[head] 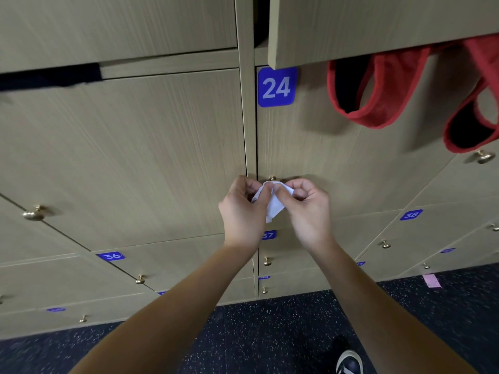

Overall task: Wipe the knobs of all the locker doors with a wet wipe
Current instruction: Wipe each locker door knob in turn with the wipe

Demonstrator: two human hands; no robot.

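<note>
Where lockers [135, 147] meet speckled dark floor [270, 333]

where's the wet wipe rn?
Head view, centre: the wet wipe is pinched between the left hand and right hand, just below the brass knob of locker 24.

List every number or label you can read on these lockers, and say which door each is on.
"24" on a blue plate, door above the hands.
"36" on a blue plate, lower left door.
"38" on a blue plate, lower right door.
"37", partly hidden, between the wrists.
The lower blue plates are too blurred to read.
</note>
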